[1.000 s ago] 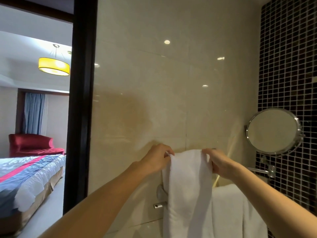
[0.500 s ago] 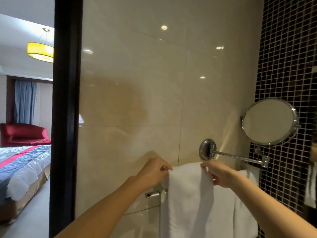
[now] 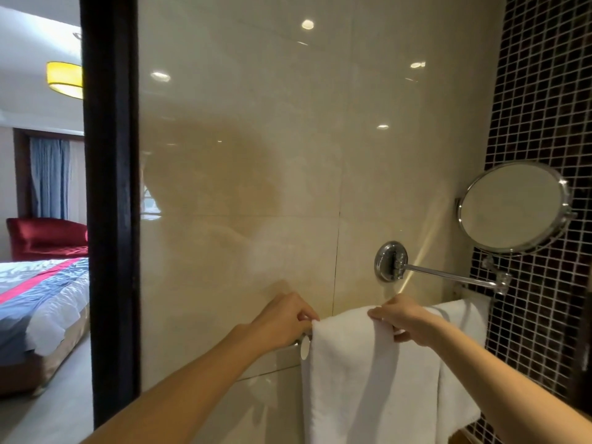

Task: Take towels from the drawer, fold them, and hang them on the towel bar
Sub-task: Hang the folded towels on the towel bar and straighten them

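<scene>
As the folded white towel (image 3: pixel 362 373) lies draped over the towel bar (image 3: pixel 305 346) at lower centre of the frame, hanging of this piece is judged nearly complete. Left hand (image 3: pixel 282 315) pinches the towel's upper left edge with curled fingers; right hand (image 3: pixel 407 322) pinches the upper right edge likewise, apparently squaring the drape. A second white towel (image 3: pixel 458 318) hangs just beside it, toward lower right, so one piece is judged done. Remaining: release, and any further towels. Not verifiable: the drawer is out of view; the bar shows only its left end; both towels' lower hems are cut off by the frame edge
</scene>
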A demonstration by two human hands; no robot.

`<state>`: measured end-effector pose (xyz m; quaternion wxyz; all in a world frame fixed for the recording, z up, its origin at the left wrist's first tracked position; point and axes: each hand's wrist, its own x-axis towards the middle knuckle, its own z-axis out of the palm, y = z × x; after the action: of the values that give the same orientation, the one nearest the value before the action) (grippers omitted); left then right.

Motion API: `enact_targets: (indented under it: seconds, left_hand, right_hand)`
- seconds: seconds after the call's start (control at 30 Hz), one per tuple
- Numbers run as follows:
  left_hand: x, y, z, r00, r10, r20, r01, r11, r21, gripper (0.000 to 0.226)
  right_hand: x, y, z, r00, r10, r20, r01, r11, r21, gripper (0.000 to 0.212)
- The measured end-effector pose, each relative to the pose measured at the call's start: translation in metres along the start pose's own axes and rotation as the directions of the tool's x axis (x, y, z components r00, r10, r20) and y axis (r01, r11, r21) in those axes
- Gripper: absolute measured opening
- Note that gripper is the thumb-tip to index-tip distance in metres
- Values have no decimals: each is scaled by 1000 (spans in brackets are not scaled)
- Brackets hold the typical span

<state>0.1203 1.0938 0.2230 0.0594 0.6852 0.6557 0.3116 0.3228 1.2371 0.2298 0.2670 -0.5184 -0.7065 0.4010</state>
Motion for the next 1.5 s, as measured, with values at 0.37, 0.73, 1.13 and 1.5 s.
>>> enact_targets:
  seconds: [0.37, 0.73, 1.13, 1.5]
  left_hand:
    - [-1, 8, 2, 997, -67, 46, 67, 998, 12, 26]
    - [10, 14, 21, 995, -52, -83, 81, 917, 390, 35]
    - [4, 33, 45, 1000, -1, -23, 18, 658, 753, 39]
    - [-3, 37, 50, 995, -39, -91, 90, 733, 674, 36]
  right_hand:
    - [-1, -8, 5, 995, -100, -30, 74, 880, -470, 28]
    - [-18, -18, 28, 750, -619, 233, 544, 377, -750, 39]
    - [-7, 20, 43, 651, -654, 386, 704, 331, -628, 41]
    - [-2, 25, 46, 670, -647, 364, 691, 365, -623, 47]
